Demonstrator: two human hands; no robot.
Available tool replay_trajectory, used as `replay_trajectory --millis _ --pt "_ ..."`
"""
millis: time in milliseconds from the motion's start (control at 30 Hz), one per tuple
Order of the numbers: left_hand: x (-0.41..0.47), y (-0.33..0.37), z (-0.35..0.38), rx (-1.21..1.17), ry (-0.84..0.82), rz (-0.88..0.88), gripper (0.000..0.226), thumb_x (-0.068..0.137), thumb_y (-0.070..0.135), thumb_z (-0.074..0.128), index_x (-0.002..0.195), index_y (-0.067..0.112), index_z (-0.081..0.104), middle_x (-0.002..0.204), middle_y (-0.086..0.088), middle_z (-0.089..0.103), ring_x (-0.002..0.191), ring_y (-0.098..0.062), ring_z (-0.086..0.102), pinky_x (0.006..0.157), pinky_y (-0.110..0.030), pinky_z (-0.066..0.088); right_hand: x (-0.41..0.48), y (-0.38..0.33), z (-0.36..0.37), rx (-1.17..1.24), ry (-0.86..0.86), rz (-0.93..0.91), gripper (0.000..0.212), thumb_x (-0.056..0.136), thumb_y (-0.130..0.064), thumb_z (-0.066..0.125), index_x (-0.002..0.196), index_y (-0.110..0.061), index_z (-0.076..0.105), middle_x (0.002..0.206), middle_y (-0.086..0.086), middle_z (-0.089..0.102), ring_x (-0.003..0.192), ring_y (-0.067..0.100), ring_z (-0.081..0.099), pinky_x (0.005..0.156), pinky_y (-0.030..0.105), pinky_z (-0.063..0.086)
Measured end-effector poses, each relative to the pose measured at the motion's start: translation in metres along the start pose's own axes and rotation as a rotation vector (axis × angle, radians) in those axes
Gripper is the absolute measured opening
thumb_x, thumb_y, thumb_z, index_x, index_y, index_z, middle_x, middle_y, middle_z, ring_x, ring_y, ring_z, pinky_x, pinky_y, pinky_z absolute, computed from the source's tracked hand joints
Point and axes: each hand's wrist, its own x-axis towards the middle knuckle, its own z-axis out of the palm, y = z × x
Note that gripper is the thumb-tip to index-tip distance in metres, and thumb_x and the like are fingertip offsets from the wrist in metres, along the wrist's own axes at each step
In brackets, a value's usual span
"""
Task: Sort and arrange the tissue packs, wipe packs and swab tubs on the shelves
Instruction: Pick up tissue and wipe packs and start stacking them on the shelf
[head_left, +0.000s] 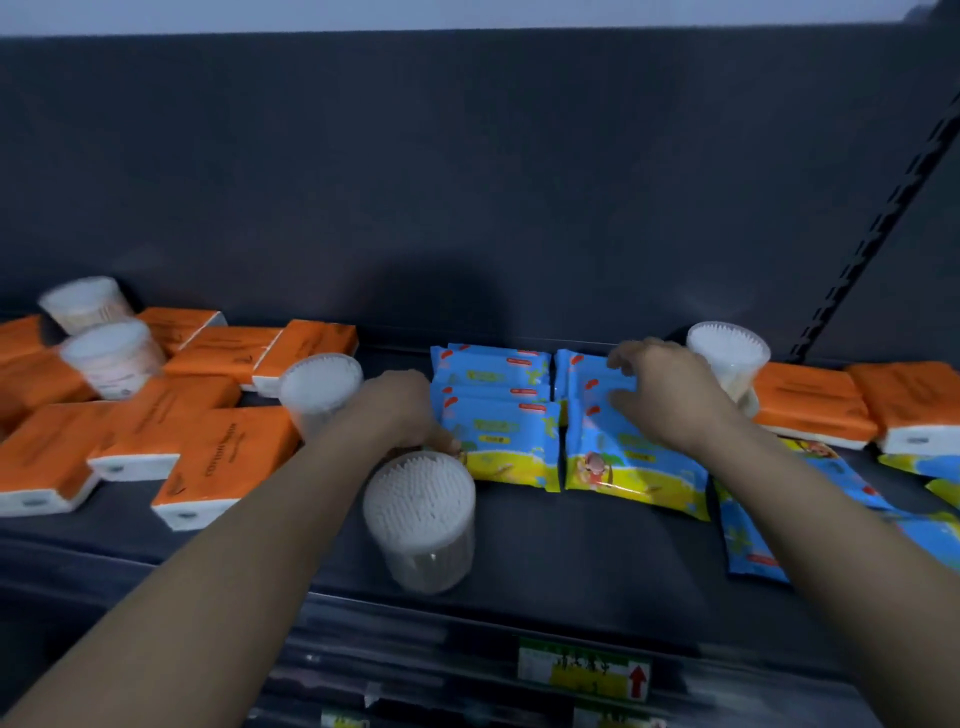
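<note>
Blue and yellow wipe packs lie in two overlapping rows at the middle of the dark shelf (545, 561). My left hand (400, 410) grips the left edge of the left row's front pack (506, 447). My right hand (665, 395) rests with bent fingers on the right row of wipe packs (634, 467). A swab tub (421, 519) stands just in front of my left hand. More swab tubs stand at the left (319, 389), far left (111, 356) and behind my right hand (730, 358). Orange tissue packs (218, 457) lie scattered on the left.
Two more orange tissue packs (810, 410) lie at the right, with loose wipe packs (753, 540) in front of them. A dark back panel rises behind the shelf. A slotted upright (883, 218) runs up on the right. A price label (582, 670) is on the shelf's front rail.
</note>
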Motion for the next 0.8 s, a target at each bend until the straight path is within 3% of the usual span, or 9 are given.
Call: replay_trajectory --millis 100,200,367,467,600,800 --pt "-0.007 -0.014 -0.01 -0.089 0.171 0.164 0.033 0.076 0.035 0.073 0.082 0.005 0.059 0.093 -0.008 0.066 0.089 -0.024 0.062 0.065 -0.027 0.041 0.005 -0.039 -0.007 0.153 0.078 -0.064 0.033 0.085 -0.021 0.061 0.118 -0.012 0.059 0.117 0.011 0.062 0.111 0.03 0.055 0.094 0.04 0.044" --pt "-0.022 -0.049 -0.031 -0.244 0.341 0.262 0.023 0.077 0.031 0.072 0.087 0.01 0.066 0.088 -0.003 0.067 0.086 -0.02 0.062 0.071 -0.03 0.047 0.008 -0.094 -0.013 0.23 0.135 -0.137 0.034 0.085 -0.021 0.063 0.118 -0.011 0.06 0.116 0.011 0.063 0.11 0.028 0.057 0.094 0.037 0.044" --pt "-0.035 -0.154 -0.059 -0.358 0.549 0.182 0.01 0.078 0.023 0.07 0.083 0.015 0.066 0.086 -0.003 0.067 0.086 -0.02 0.061 0.072 -0.03 0.045 0.016 -0.202 -0.017 0.241 0.122 -0.303 0.039 0.087 -0.027 0.062 0.124 -0.015 0.057 0.123 0.006 0.06 0.116 0.025 0.052 0.097 0.035 0.041" --pt "-0.038 -0.216 -0.061 -0.366 0.543 0.05 0.012 0.079 0.023 0.07 0.083 0.017 0.061 0.079 0.002 0.059 0.081 -0.018 0.058 0.065 -0.028 0.039 0.022 -0.261 -0.008 0.231 -0.029 -0.408 0.047 0.086 -0.032 0.063 0.129 -0.018 0.053 0.128 0.003 0.057 0.119 0.021 0.051 0.098 0.034 0.041" --pt "-0.042 -0.268 -0.055 -0.421 0.464 -0.021 0.023 0.081 0.021 0.07 0.1 0.011 0.062 0.088 -0.003 0.062 0.072 -0.015 0.055 0.053 -0.019 0.035 0.033 -0.321 0.016 0.059 -0.346 -0.462 0.063 0.081 -0.034 0.069 0.137 -0.019 0.044 0.137 0.003 0.051 0.123 0.023 0.048 0.1 0.035 0.042" --pt "-0.036 -0.296 -0.039 -0.423 0.257 -0.082 0.055 0.075 0.032 0.075 0.122 0.014 0.052 0.12 -0.006 0.058 0.101 -0.019 0.054 0.077 -0.027 0.041 0.046 -0.348 0.038 -0.152 -0.668 -0.429 0.092 0.072 -0.041 0.077 0.146 -0.024 0.027 0.15 -0.001 0.035 0.135 0.024 0.037 0.108 0.038 0.035"
